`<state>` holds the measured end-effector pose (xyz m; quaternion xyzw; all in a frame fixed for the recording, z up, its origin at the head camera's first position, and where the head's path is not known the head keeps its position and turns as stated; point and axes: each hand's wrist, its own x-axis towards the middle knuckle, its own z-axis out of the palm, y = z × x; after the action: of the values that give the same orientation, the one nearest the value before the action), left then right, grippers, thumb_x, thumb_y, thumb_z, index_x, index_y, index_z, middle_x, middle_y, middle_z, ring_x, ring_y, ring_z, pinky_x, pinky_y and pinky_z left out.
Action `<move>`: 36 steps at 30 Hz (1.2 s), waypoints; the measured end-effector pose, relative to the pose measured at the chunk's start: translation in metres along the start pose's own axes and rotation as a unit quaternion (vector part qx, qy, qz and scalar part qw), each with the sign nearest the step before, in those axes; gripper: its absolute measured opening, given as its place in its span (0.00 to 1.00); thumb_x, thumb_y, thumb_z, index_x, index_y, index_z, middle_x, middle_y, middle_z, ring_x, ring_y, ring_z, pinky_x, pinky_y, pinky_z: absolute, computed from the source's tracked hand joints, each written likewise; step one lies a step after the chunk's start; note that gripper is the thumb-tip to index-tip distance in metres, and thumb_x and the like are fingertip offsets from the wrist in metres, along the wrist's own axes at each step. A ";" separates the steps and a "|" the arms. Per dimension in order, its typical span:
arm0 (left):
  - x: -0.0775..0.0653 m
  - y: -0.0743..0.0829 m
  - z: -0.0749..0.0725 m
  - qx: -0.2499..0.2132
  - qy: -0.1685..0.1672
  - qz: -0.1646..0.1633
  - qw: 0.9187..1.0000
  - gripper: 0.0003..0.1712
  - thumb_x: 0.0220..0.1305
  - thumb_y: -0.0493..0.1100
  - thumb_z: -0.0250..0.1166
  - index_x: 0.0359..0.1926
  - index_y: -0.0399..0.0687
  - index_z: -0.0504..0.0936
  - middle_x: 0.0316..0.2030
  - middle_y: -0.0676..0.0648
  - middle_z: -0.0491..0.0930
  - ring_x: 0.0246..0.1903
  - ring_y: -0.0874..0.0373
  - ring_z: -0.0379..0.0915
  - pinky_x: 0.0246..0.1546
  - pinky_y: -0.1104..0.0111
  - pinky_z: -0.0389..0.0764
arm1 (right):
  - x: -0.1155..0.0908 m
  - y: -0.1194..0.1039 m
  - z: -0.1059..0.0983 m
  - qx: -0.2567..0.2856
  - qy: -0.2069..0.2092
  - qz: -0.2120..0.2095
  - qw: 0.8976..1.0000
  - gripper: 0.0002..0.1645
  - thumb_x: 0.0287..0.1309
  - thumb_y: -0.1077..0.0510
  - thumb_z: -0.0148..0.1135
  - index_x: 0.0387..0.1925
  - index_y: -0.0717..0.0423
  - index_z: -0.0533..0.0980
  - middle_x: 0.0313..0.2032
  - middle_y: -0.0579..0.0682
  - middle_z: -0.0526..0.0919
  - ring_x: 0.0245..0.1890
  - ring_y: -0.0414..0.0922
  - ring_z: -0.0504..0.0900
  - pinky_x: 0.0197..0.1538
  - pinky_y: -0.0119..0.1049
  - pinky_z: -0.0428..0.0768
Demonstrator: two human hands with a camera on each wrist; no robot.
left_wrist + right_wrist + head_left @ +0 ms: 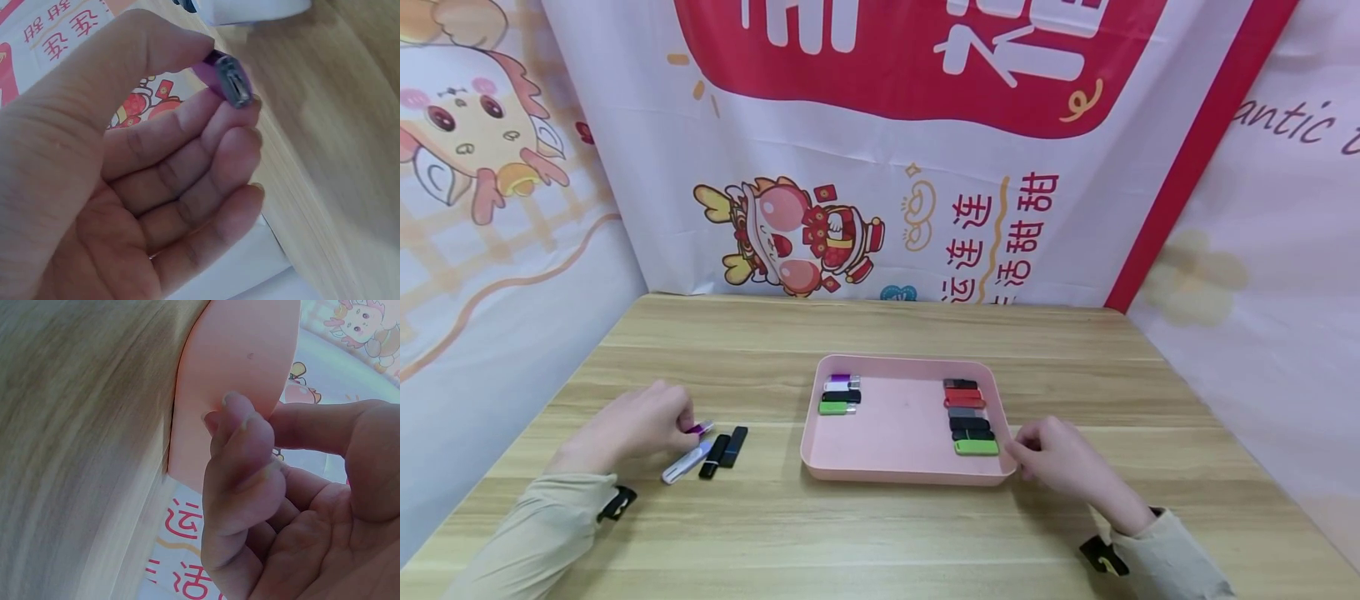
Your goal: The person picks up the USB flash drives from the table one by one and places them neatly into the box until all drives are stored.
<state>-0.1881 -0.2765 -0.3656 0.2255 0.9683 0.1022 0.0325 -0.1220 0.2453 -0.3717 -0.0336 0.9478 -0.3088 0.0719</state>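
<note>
My left hand [643,421] pinches a purple USB flash drive [223,78] between thumb and fingertips, its metal plug showing in the left wrist view. Under and beside that hand lie a white flash drive [685,463] and two black ones, the nearer being a black flash drive [714,457] and the other a dark flash drive [734,447]. At the right end of the pink tray [895,477], my right hand [1060,460] holds the rim, with the thumb at the edge and curled fingers against the outer wall [244,356].
Inside the tray, a left column has a purple-and-white drive [842,382], a black drive [841,397] and a green drive [833,408]. Several more, including a red drive [964,397] and a green drive [976,447], line the right side. Printed cloth [895,208] hangs behind the wooden table [895,542].
</note>
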 end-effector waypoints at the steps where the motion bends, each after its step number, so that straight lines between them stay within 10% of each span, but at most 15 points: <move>1: 0.000 0.001 0.000 -0.001 0.001 0.003 1.000 0.21 0.48 0.42 0.70 0.12 0.56 0.66 0.13 0.59 0.57 0.14 0.66 0.52 0.16 0.70 0.54 | 0.000 0.000 0.000 0.000 0.000 0.000 1.000 0.14 0.65 0.57 0.61 0.23 0.54 0.80 0.17 0.48 0.77 0.17 0.43 0.73 0.23 0.36 0.71; 36: 0.011 0.027 -0.011 -0.072 0.024 0.071 0.995 0.09 0.55 0.41 0.70 0.22 0.57 0.80 0.18 0.61 0.74 0.18 0.68 0.67 0.19 0.70 0.71 | -0.001 -0.002 0.000 0.012 0.001 0.008 1.000 0.12 0.65 0.58 0.61 0.25 0.55 0.81 0.18 0.48 0.77 0.18 0.44 0.74 0.24 0.37 0.74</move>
<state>-0.1874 -0.2494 -0.3496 0.2883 0.9404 0.1794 0.0183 -0.1210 0.2435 -0.3708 -0.0253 0.9442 -0.3198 0.0740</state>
